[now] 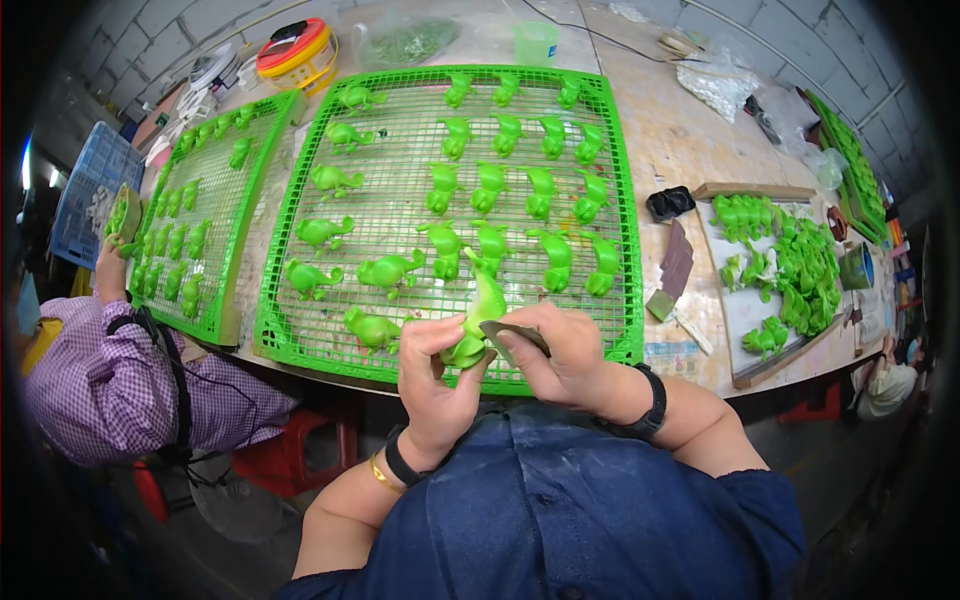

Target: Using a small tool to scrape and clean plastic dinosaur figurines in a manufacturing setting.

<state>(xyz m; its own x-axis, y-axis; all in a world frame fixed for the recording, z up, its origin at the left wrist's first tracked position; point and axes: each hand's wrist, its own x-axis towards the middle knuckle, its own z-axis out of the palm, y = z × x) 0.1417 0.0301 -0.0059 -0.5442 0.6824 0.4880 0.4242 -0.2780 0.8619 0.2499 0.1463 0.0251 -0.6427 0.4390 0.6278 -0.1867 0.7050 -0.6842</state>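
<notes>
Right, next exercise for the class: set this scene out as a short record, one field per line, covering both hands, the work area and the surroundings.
Left hand: holds a green animal-shaped figure
Right hand: holds a thin dark sheet up to that figure
Below the hands: green mesh rack bearing rows of similar figures
To the left: second green rack, with a co-worker's hand beside it
To the right: wood-edged board with a pile of green pieces
Far side: red-and-yellow bucket, translucent green cup

Worktable (660, 120) bears a green mesh rack (623, 200) beneath the fingers (432, 335), wood-edged tray (755, 190) to their right, and red-and-yellow bucket (297, 68) beyond them, leftward.
</notes>
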